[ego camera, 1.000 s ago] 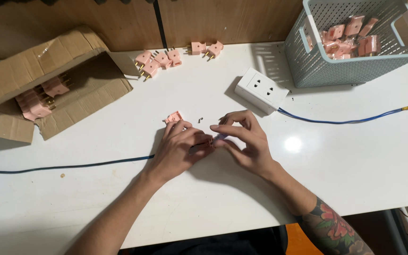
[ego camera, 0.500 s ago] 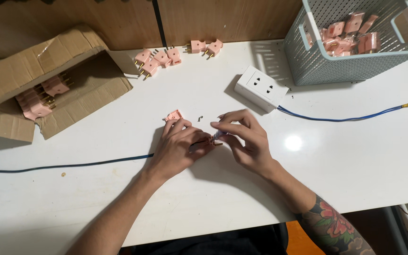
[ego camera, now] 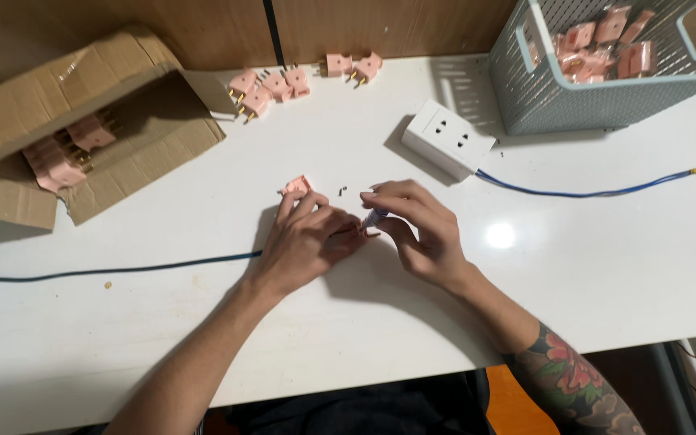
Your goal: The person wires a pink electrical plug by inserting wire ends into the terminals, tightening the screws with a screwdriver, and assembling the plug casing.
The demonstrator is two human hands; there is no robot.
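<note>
Can't really make out what the left hand [ego camera: 304, 242] is pinching, fingers cover it. The basket [ego camera: 557, 97] gets cropped at the top, and those 2 specks [ego camera: 341, 192] are too tiny to tell.

small slender tool [ego camera: 374, 218], pale blue-white tip, pinched in right-hand fingertips, tilted, tip pointing left toward the left-hand grip. pink plug piece [ego camera: 297, 186]: small, blocky, lying flat on the white table just above the left fingertips. tiny dark screws [ego camera: 341, 192] lie loose just above the grip point.
</note>
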